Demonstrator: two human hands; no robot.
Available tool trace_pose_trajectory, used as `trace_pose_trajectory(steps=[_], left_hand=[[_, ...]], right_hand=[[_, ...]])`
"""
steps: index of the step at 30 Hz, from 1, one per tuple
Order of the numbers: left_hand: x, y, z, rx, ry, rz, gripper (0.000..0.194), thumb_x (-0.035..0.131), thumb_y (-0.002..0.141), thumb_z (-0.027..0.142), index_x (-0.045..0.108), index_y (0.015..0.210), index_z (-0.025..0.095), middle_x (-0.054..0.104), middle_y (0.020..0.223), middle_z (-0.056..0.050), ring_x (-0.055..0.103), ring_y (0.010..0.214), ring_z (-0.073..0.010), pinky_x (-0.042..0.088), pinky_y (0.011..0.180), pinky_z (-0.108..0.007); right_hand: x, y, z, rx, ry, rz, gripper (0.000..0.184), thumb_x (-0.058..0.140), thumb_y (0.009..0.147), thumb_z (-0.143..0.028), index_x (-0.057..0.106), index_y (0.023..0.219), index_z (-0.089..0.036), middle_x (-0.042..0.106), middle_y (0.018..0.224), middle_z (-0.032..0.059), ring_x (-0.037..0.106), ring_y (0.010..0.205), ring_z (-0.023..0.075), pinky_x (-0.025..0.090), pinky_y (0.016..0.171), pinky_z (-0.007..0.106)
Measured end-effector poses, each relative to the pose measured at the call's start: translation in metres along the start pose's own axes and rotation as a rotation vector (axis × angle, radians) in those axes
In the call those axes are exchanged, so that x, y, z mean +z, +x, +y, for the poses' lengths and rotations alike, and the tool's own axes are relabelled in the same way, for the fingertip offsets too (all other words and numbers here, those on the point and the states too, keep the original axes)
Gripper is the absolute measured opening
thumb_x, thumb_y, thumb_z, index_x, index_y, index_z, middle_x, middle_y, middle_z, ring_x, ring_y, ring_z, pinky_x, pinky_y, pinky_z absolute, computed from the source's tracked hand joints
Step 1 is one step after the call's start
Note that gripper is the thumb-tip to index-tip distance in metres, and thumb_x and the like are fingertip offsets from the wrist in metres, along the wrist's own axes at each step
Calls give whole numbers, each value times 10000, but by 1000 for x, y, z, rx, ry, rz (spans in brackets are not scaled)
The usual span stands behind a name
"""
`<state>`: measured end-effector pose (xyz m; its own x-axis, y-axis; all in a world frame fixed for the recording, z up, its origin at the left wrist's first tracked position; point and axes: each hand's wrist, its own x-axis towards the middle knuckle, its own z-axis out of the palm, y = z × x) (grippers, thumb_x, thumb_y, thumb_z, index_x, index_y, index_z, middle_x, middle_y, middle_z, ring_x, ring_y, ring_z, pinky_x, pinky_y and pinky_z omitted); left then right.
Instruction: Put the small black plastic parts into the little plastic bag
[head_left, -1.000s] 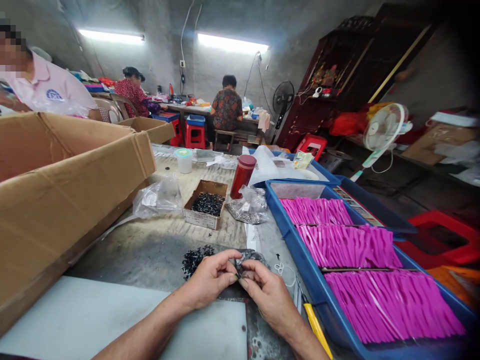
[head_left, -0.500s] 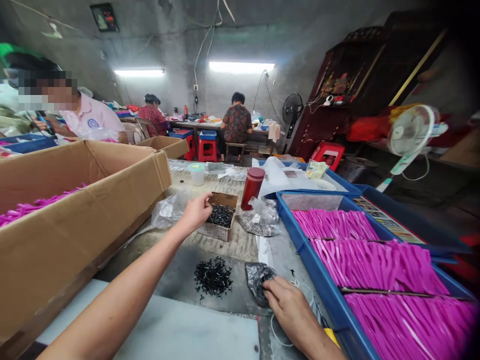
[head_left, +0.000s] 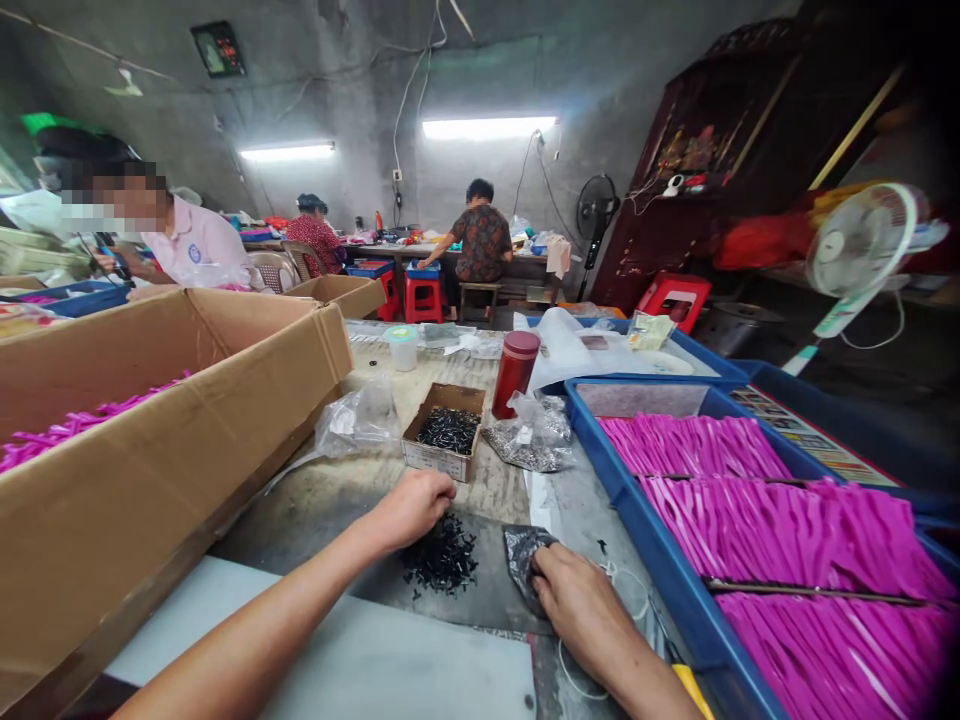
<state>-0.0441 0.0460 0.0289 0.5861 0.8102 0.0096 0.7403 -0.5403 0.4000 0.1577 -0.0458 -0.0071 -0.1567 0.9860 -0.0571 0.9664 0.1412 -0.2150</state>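
My left hand [head_left: 416,508] hovers at the far edge of a loose pile of small black pieces [head_left: 442,565], fingers pinched together. Whatever may be between those fingertips is hidden. Just beyond it stands a small open cardboard box [head_left: 436,463] holding more small black pieces [head_left: 454,428]. On the right, my right hand [head_left: 581,590] has its fingers closed at the mouth of a small dark plastic bag [head_left: 521,560], which lies on the table beside the pile. The bag's contents do not show clearly.
A large carton [head_left: 172,430] with magenta strips flanks the left. Blue trays [head_left: 622,500] of magenta plastic pieces [head_left: 780,530] line the right. Behind the small box are a red canister [head_left: 515,375], clear bags [head_left: 536,435] and a lidded tub [head_left: 403,350]. Other people [head_left: 482,240] sit farther back.
My left hand has come back from the small box's rim toward me, to the black pile. The right hand stays at the dark bag. The whole view has shifted slightly.
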Motion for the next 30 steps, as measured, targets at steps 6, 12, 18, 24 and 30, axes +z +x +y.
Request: trace_pose_trajectory(steps=[6,12,18,24,30], left_hand=[[19,6,-8,-142,15,-72,127,466,631,135,589,649,160,600,666,-46,533,651,-182,348,554,-235],[22,6,-6,-147,-6,-73,140,417,639,110,545,610,158,569,651,-51,510,622,-176,341,553,-246],[19,-5,-5,-116,-74,-27,141,361,711,135,493,669,158,538,648,-20,473,612,-139,346,565,-226],[17,-15,6,-149,-632,98,76,394,697,182,437,639,159,536,586,14,453,514,-99,340,493,-194],[21,-17,24,-205,-979,79,58,491,615,189,460,610,141,502,502,34,391,435,-67,288,439,-168]], right_hand=[[1,0,-1,-5,-33,1,191,398,735,-100,570,747,-182,610,768,59,562,758,205,344,643,277],[4,-3,0,-7,-22,53,204,382,738,-89,562,716,-182,607,745,61,557,738,200,335,635,279],[13,-5,5,-45,73,166,170,379,752,-112,516,684,-187,592,704,41,551,689,184,342,599,273],[21,-7,8,-98,124,334,178,346,764,-120,459,653,-199,580,625,16,540,598,162,334,553,267],[16,-8,5,-94,225,378,160,370,758,-139,499,687,-198,607,630,14,556,598,169,373,564,279]])
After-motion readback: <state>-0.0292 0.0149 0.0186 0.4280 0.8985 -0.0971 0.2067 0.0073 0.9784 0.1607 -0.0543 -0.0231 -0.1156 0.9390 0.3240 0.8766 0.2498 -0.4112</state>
